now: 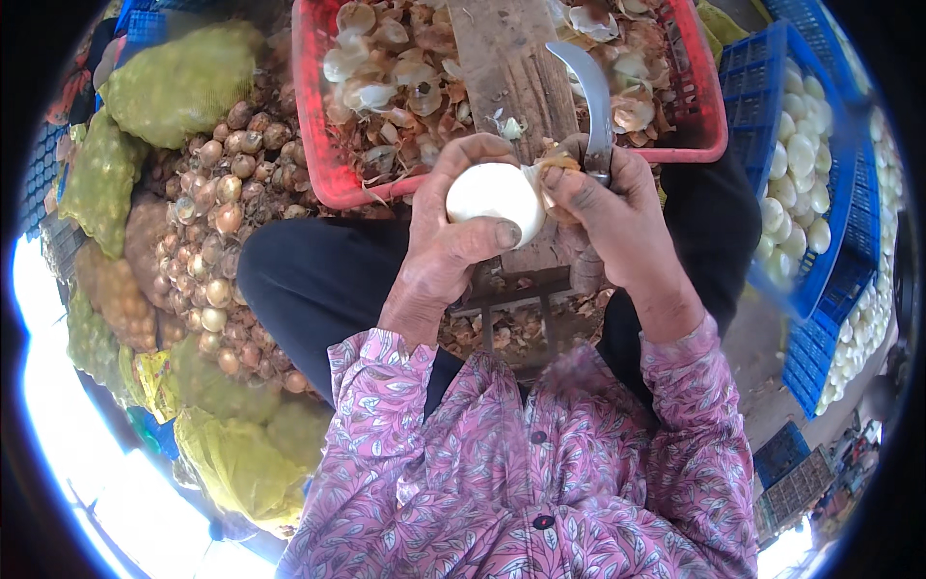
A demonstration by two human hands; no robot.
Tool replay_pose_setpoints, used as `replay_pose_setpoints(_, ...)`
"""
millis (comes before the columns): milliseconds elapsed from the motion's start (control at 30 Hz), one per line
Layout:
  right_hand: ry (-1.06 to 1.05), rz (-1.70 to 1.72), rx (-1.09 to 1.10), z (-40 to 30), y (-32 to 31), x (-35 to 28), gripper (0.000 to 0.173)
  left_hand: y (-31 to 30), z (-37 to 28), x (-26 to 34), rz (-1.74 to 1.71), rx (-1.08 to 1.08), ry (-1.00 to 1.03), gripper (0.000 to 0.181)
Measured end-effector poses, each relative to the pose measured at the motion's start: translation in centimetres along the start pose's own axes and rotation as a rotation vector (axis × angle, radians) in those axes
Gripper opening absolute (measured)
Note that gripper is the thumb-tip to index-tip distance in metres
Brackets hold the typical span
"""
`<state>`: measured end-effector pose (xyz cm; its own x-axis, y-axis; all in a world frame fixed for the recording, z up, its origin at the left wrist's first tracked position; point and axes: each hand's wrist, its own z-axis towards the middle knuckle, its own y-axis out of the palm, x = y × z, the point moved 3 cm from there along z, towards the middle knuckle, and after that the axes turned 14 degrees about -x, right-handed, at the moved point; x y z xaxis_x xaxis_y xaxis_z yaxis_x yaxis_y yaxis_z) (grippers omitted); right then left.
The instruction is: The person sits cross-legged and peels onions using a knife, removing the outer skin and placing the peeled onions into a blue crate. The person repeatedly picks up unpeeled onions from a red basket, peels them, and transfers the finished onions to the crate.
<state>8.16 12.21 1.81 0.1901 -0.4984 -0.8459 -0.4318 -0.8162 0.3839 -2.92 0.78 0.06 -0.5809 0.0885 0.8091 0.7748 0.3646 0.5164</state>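
My left hand is wrapped around a peeled white onion, its thumb across the front. My right hand grips a curved, sickle-shaped knife whose blade points up and away from me. Between the right thumb and fingers is a brown piece of onion skin at the onion's right end. The knife's handle is mostly hidden by the hand. Beneath both hands runs a worn wooden board, which lies across a red plastic crate holding onion skins.
Unpeeled onions are heaped at the left, beside yellow-green mesh sacks. Blue plastic crates at the right hold peeled onions. More onion skins lie under the board, between my legs.
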Motion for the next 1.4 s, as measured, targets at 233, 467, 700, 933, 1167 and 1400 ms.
replay_pose_setpoints(233,-0.176,0.837,-0.281,-1.5,-2.5,0.0,0.022,-0.4,-0.5,-2.2,-0.515,-0.034,-0.030,0.088)
replay_pose_setpoints(467,-0.112,-0.701,0.154,-1.7,-1.8,0.6,0.015,-0.9,-0.2,-1.9,-0.730,0.157,0.064,0.082)
replay_pose_setpoints(700,-0.196,-1.026,0.025,-2.5,3.0,3.2,0.039,-1.2,-0.3,-2.1,-0.678,0.288,0.127,0.071)
replay_pose_setpoints(933,-0.102,-0.990,0.032,-0.5,2.0,4.6,0.036,-1.7,-0.3,-2.0,-0.532,0.326,0.123,0.053)
replay_pose_setpoints(1167,0.233,0.027,0.136,-0.4,-0.1,3.8,0.017,-1.6,-0.8,-1.5,-0.591,0.224,0.088,0.053)
replay_pose_setpoints(1400,-0.353,-0.532,0.170,0.7,0.6,0.7,0.019,-0.2,0.3,-1.1,-0.347,0.099,0.054,0.062)
